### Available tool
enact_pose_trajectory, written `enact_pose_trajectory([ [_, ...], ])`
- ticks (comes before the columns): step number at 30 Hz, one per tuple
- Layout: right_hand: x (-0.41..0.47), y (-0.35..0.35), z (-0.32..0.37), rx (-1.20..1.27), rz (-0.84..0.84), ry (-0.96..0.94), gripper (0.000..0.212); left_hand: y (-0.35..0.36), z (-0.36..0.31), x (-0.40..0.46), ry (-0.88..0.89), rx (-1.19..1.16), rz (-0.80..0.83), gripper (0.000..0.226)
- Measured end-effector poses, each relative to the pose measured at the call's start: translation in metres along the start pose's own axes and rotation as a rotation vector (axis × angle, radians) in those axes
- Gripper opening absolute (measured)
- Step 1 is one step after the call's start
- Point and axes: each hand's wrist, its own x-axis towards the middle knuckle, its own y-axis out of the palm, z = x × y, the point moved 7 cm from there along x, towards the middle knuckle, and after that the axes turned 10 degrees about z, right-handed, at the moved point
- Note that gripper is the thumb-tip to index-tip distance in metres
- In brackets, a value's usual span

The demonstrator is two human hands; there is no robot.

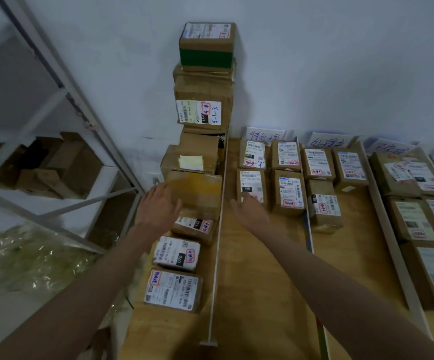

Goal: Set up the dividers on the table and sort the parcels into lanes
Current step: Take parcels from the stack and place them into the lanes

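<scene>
A tall stack of cardboard parcels (204, 105) stands at the table's far left against the wall. My left hand (158, 206) reaches with spread fingers to the left side of a brown box with yellow tape (197, 189) low in that stack. My right hand (249, 211) lies open on the wooden table (257, 281), fingertips touching a labelled parcel (251, 185) in the first lane. A white divider (219, 229) separates the stack from that lane. Other dividers (308, 229) (392, 242) bound lanes filled with parcels.
Handwritten paper signs (264, 135) lean on the wall behind the lanes. Two labelled parcels (175, 271) lie near me left of the white divider. A metal shelf frame (62, 105) with boxes stands at left, crumpled plastic wrap (28, 255) below it.
</scene>
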Motion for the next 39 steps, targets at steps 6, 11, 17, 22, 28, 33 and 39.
enact_pose_trajectory([
  [6,0.003,0.043,0.032,0.352,0.097,0.088,0.052,0.019,0.051,0.004,-0.155,-0.313,0.17,0.061],
  [11,0.009,0.056,0.035,0.457,0.067,0.141,0.046,0.038,0.051,0.014,-0.152,-0.544,0.225,0.053],
  [17,0.003,0.056,0.037,0.517,0.017,0.115,0.034,0.034,0.051,0.014,-0.088,-0.669,0.137,0.036],
  [22,-0.016,0.051,0.036,0.551,-0.022,0.042,0.035,0.027,0.052,-0.004,-0.054,-0.745,0.088,0.039],
  [28,-0.044,0.037,0.03,0.584,-0.149,-0.074,0.054,0.012,0.041,-0.02,-0.016,-0.842,0.02,0.052],
  [33,-0.064,0.01,0.016,0.641,-0.263,0.013,0.037,-0.013,0.011,-0.033,0.176,-0.82,0.041,0.084],
  [39,-0.083,-0.015,-0.007,0.855,-0.304,0.191,0.041,-0.029,-0.012,-0.04,0.356,-0.721,0.042,0.097],
])
